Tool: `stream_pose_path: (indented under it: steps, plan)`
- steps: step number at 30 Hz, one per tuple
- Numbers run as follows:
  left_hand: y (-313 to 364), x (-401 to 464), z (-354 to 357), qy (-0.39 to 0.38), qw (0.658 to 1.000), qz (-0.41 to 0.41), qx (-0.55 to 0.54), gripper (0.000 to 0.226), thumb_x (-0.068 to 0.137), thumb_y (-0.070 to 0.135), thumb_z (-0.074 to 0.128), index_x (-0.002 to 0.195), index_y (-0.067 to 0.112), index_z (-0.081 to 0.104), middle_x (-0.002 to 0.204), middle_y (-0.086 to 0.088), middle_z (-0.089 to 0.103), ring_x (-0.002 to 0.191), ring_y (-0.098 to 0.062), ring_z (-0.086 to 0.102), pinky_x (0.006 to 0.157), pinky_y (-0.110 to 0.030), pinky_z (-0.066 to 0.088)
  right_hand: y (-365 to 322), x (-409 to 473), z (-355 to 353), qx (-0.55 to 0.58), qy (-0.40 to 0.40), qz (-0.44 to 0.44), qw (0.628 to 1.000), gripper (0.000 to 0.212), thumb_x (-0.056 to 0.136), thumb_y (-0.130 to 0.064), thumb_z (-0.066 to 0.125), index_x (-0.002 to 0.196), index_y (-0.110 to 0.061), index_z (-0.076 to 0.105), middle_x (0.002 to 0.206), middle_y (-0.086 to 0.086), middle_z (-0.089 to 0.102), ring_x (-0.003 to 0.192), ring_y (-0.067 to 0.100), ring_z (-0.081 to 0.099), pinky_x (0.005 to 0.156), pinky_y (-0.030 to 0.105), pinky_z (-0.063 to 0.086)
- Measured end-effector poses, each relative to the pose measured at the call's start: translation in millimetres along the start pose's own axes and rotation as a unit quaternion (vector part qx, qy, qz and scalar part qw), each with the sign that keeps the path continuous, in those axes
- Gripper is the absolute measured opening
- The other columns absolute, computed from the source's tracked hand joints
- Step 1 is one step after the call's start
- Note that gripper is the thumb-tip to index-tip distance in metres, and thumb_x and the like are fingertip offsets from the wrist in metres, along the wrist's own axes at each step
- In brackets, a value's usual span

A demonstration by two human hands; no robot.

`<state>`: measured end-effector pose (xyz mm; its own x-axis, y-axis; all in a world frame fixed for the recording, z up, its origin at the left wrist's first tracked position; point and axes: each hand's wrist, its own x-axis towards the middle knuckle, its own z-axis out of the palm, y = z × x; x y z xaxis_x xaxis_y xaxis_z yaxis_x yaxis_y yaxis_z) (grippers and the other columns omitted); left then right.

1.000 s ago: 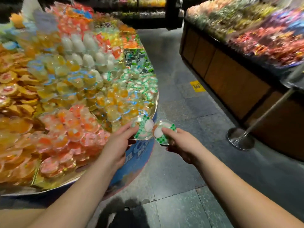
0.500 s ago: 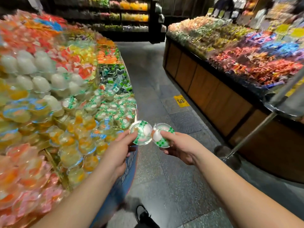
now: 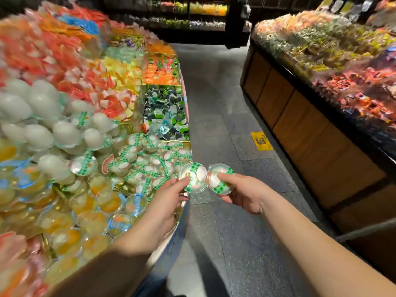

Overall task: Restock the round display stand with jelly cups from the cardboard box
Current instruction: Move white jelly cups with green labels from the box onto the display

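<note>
- hands first: our left hand (image 3: 166, 196) pinches one clear round jelly cup with a green-checked lid (image 3: 194, 177), and our right hand (image 3: 242, 194) grips a second clear green-lidded cup (image 3: 220, 179); the two cups touch, just off the stand's edge.
- round display stand with a shiny metal rim (image 3: 186, 116) already looks heaped with cups; a pile of matching green-lidded cups (image 3: 154, 161) lies just inside the rim, beside our left hand.
- we judge restocking well along, with these two cups not yet placed.
- cardboard box is out of view, so we cannot tell how many cups remain.
- far side of the stand is blurred; flavours there are hard to read.
</note>
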<state>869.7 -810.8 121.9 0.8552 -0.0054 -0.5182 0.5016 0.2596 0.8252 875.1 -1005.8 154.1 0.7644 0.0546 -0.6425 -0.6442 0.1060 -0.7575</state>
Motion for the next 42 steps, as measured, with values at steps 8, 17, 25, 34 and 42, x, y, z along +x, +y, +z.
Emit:
stream_pose_path:
  steps: [8, 17, 25, 34, 42]
  plan:
    - [2.2, 61.5, -8.7, 0.133, 0.99, -0.026, -0.05, 0.014, 0.092, 0.032, 0.065, 0.091, 0.019, 0.063, 0.087, 0.002, 0.061, 0.069, -0.015, 0.057, 0.056, -0.026, 0.031, -34.1, 108.6, 20.0, -0.046, -0.075, 0.062, 0.994, 0.022, 0.091, -0.022, 0.068, 0.109, -0.01, 0.065, 0.086, 0.005, 0.072, 0.069, 0.011, 0.065, 0.05, 0.018, 0.054]
    - [5.0, 127.1, -3.8, 0.319, 0.915, -0.036, -0.244, 0.022, 0.096, 0.028, 0.061, 0.096, 0.007, 0.067, 0.068, -0.005, 0.062, 0.04, -0.012, 0.055, 0.035, -0.015, 0.038, -61.1, 227.8, 75.0, -0.113, -0.177, 0.115, 0.971, 0.023, 0.094, -0.02, 0.066, 0.111, -0.006, 0.069, 0.099, 0.009, 0.069, 0.073, 0.017, 0.063, 0.055, 0.021, 0.05]
    - [2.7, 176.8, -25.8, 0.411, 0.852, -0.048, -0.321, 0.042, 0.096, 0.044, 0.054, 0.119, 0.011, 0.064, 0.092, -0.011, 0.066, 0.074, -0.027, 0.06, 0.063, -0.033, 0.048, -63.7, 290.6, 131.4, -0.171, -0.218, 0.187, 0.942, 0.022, 0.092, -0.026, 0.069, 0.091, -0.005, 0.064, 0.077, 0.009, 0.068, 0.06, 0.019, 0.065, 0.042, 0.021, 0.048]
    - [3.0, 216.0, -39.2, 0.501, 0.784, -0.045, -0.364, 0.024, 0.098, 0.032, 0.057, 0.114, 0.015, 0.064, 0.082, -0.005, 0.065, 0.058, -0.017, 0.055, 0.05, -0.025, 0.047, -44.5, 336.6, 170.8, -0.246, -0.225, 0.179, 0.926, 0.068, 0.07, -0.054, 0.078, 0.115, -0.004, 0.067, 0.096, 0.011, 0.076, 0.089, 0.031, 0.073, 0.09, 0.048, 0.056]
    - [-1.0, 226.3, -40.7, 0.508, 0.783, -0.043, -0.357, 0.019, 0.098, 0.034, 0.054, 0.106, 0.019, 0.061, 0.081, -0.008, 0.064, 0.059, -0.016, 0.054, 0.057, -0.03, 0.049, -44.5, 340.3, 178.9, -0.302, -0.196, 0.142, 0.922, 0.083, 0.074, -0.065, 0.07, 0.126, -0.003, 0.058, 0.111, 0.006, 0.067, 0.094, 0.024, 0.063, 0.079, 0.034, 0.053]
